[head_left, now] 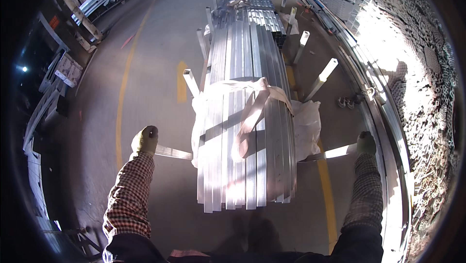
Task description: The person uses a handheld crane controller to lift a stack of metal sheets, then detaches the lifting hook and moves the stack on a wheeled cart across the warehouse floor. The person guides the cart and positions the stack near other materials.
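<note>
We are gripping the two silvery metal handle bars of a cart: our gloved left hand point(144, 140) is clenching the left bar point(173, 152), our gloved right hand point(366, 142) the right bar point(335, 152). Between them a long bundle of silvery aluminium profiles point(247, 117), tied with a pale strap point(252, 112), is hiding the cart beneath; glare is washing out the racks point(412, 83) on the right.

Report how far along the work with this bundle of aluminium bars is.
Done: the bars lie stacked on a cart between upright posts, wrapped in white sheet and tied with a strap. In hand: the gloved left hand and right hand each grip an end post of the cart. Left: the cart stands in the aisle, racks to the right; nothing is unloaded.
</note>
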`<state>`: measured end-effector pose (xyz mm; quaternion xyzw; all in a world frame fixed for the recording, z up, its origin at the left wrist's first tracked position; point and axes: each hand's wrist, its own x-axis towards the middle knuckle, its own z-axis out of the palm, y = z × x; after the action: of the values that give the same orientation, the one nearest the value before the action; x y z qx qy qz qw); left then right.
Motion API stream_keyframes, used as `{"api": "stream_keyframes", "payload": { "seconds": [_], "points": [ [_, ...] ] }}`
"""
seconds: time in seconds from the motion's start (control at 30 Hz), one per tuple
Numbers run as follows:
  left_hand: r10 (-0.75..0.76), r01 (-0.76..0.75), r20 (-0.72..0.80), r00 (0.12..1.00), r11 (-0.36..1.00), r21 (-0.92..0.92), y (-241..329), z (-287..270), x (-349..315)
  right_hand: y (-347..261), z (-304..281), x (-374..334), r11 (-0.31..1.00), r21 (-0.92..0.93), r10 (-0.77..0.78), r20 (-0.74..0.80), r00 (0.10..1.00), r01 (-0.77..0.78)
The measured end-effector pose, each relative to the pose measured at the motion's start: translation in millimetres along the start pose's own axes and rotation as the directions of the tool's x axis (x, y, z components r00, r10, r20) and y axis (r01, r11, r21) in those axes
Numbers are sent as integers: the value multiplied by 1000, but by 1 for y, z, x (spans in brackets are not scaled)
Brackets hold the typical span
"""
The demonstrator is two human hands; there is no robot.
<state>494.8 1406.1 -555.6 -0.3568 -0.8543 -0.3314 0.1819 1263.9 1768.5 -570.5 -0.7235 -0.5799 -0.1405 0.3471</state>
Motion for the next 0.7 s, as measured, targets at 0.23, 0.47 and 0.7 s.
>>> {"api": "stream_keyframes", "payload": {
  "seconds": [0.23,0.47,0.7],
  "points": [
    [17,-16,-48,999,1000,17,-12,13,13,2,17,8,990,48,-122,-146,982,130],
    [59,-57,-72,996,998,30,-24,27,18,-2,7,-7,975,177,-111,-146,983,136],
    [-11,12,-40,999,999,40,-20,16,15,-5,4,7,987,103,-111,-111,988,123]
  ]
}}
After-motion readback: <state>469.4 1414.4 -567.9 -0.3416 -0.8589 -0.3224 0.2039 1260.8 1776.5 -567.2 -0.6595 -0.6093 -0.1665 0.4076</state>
